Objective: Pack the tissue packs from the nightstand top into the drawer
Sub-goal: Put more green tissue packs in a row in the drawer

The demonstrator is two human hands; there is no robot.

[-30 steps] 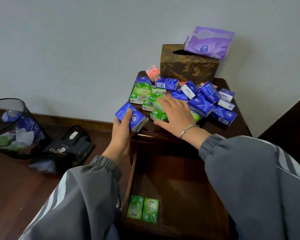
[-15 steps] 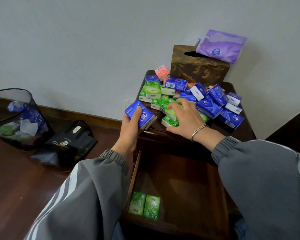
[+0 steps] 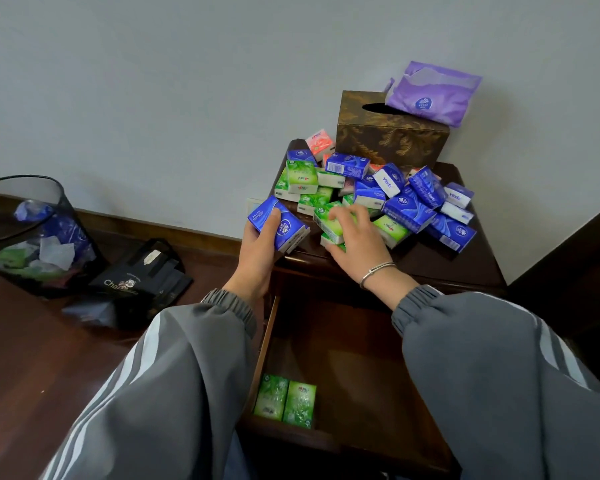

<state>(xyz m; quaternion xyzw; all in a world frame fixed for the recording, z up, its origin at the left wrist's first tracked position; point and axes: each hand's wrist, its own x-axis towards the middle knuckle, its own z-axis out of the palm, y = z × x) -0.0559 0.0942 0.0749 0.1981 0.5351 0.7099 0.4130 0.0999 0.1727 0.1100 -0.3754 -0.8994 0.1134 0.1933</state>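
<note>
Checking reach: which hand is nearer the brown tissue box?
Right. The right hand grips a green pack in front of the tissue box; the left hand holds a blue pack farther left.

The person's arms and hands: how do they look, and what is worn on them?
Both arms wear loose grey sleeves, the left sleeve and the right sleeve, each with white stripes along it and a gathered elastic cuff. The left hand is bare; the right hand has a thin silver bracelet at the wrist.
</note>
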